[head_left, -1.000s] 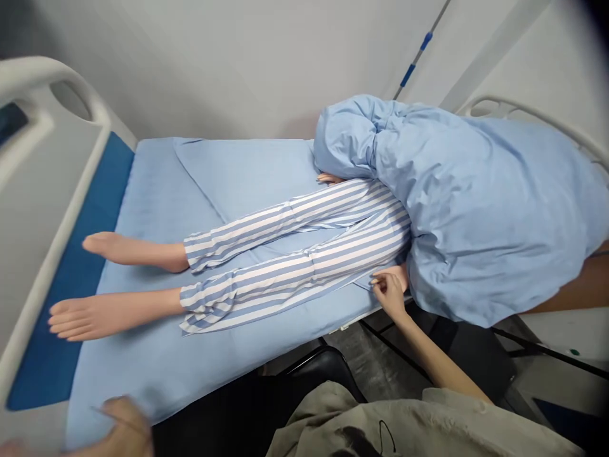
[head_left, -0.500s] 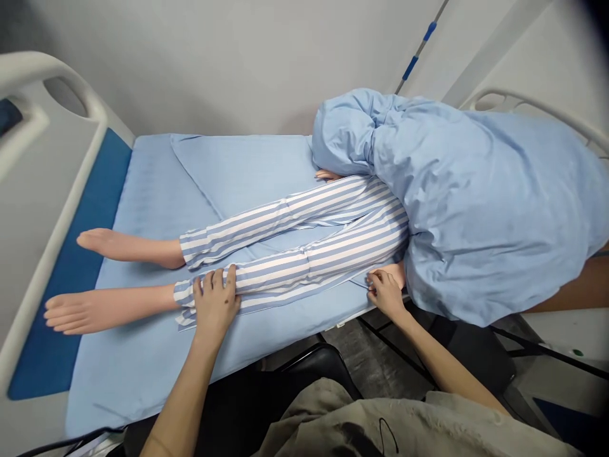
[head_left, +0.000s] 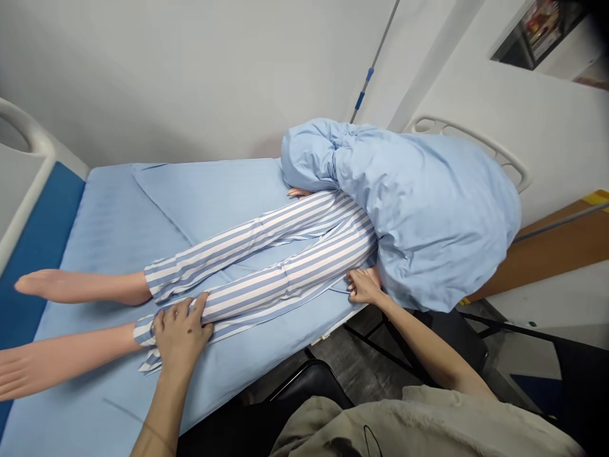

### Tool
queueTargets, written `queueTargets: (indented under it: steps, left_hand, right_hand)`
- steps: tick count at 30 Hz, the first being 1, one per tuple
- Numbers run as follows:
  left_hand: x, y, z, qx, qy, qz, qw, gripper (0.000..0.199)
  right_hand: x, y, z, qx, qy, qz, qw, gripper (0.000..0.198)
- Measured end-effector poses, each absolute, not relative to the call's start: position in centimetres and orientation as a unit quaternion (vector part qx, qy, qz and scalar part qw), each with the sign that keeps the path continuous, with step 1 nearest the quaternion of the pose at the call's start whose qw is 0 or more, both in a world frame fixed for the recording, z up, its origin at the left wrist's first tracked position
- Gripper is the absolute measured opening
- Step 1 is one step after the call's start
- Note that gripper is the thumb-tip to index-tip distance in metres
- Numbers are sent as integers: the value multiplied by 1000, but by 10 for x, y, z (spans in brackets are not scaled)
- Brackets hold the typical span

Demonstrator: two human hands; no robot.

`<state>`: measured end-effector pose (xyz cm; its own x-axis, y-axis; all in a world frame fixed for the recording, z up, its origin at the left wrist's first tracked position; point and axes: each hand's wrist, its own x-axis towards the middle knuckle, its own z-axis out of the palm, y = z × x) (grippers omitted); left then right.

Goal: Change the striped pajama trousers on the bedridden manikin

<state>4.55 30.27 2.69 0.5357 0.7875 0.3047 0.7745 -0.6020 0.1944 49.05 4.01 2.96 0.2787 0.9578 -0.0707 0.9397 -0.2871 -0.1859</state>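
Observation:
A manikin in blue-and-white striped trousers (head_left: 290, 273) lies on the bed, its bare feet (head_left: 76, 365) toward the left. My left hand (head_left: 181, 327) is open, fingers spread and resting on the nearer trouser leg just above the ankle. By the thigh, my right hand (head_left: 364, 287) has its fingers curled in at the manikin's near hand and wrist (head_left: 374, 274), close to the mattress edge. What those fingers hold, if anything, is hidden. A bunched light-blue quilt (head_left: 438, 216) covers the manikin's upper body. Its far hand (head_left: 299, 192) shows from under the quilt.
The mattress has a light-blue sheet (head_left: 214, 184). A white and blue footboard (head_left: 38, 216) stands at the left, a headboard (head_left: 469, 136) behind the quilt. A black chair (head_left: 309, 384) is close below the bed's near edge. A metal pole (head_left: 375, 60) rises by the wall.
My view has shifted right, so the bed and manikin appear farther left. My left hand stays on the trouser leg; my right hand stays by the manikin's near hand, its fingers more curled.

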Motion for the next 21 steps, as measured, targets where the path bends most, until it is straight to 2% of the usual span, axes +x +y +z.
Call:
queueTargets:
  steps: [8, 21]
  left_hand:
    - [46, 304, 27, 879, 446, 169, -32, 54]
    - [45, 306, 24, 874, 452, 181, -4, 56]
  right_hand:
    - [489, 29, 33, -772, -626, 101, 50, 27]
    - [480, 2, 33, -766, -632, 108, 35, 28]
